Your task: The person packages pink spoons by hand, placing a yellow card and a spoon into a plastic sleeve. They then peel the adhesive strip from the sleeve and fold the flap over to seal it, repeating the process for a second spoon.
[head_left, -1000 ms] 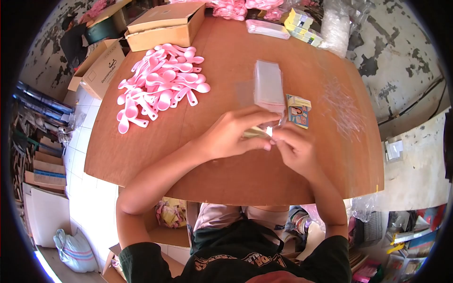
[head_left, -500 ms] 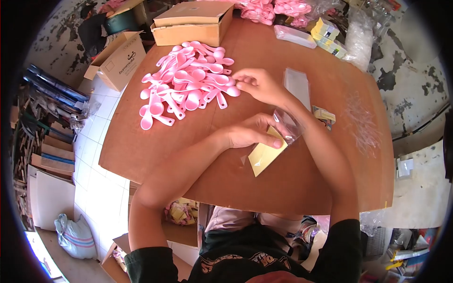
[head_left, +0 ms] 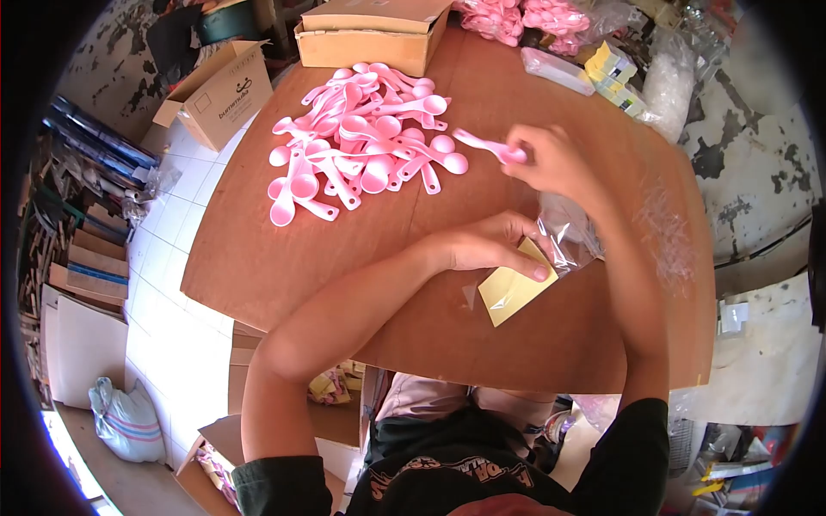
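My right hand (head_left: 549, 161) pinches a pink measuring spoon (head_left: 486, 146) by one end, above the table and just right of the heap. My left hand (head_left: 492, 247) is closed on a clear plastic bag (head_left: 564, 230) with a yellow card (head_left: 516, 291) in it. The bag's loose end stands up past my fingers, below my right hand. To the left of both hands lies a heap of pink spoons (head_left: 357, 138), piled across one another on the brown table (head_left: 370, 267).
A cardboard box (head_left: 366, 47) stands at the table's back edge. Pink bundles (head_left: 555, 26), yellow-and-white packs (head_left: 611, 73) and clear plastic (head_left: 667, 95) line the back right. Thin clear strips (head_left: 667, 232) lie at the right. An open carton (head_left: 225, 99) sits left of the table, near another person (head_left: 172, 43).
My right hand has picked a pink spoon from the heap and moved right with it. My left hand still holds the bag and card. The whole view has shifted slightly.
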The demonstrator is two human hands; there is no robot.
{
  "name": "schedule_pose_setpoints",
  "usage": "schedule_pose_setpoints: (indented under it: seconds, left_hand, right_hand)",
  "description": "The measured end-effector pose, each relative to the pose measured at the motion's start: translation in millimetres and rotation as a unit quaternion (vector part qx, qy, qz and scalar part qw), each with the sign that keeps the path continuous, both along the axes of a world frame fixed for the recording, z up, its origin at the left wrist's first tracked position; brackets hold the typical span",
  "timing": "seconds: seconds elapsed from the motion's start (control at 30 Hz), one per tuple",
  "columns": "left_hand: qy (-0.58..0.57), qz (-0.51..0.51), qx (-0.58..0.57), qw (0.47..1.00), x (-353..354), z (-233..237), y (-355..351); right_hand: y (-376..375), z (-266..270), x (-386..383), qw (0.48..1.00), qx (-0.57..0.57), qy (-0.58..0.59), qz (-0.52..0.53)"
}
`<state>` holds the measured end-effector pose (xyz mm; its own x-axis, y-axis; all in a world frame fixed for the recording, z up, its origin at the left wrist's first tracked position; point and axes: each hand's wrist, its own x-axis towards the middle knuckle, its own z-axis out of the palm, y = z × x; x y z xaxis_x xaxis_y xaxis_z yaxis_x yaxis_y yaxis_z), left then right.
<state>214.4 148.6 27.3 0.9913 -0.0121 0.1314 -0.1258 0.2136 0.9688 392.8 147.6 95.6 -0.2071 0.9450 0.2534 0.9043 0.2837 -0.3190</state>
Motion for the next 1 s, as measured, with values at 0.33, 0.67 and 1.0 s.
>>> schedule_pose_setpoints:
  seconds: [0.33, 0.67, 1.0]
  left_hand:
    - [0.001, 0.047, 0.036, 0.998, 2.6, -0.8, -5.6]
    - [0.020, 0.066, 0.046, 0.997, 2.6, 3.6, -12.5]
    - [0.030, 0.137, 0.046, 0.989, 2.3, 6.7, -25.3]
  right_hand:
    - [-15.7, -23.0, 16.1, 1.000, 0.012, 0.012, -0.008]
    - [-17.9, -24.2, 19.6, 0.995, -0.004, -0.101, -0.019]
    - [-108.7, 30.8, 14.4, 0.875, 0.198, 0.432, -0.087]
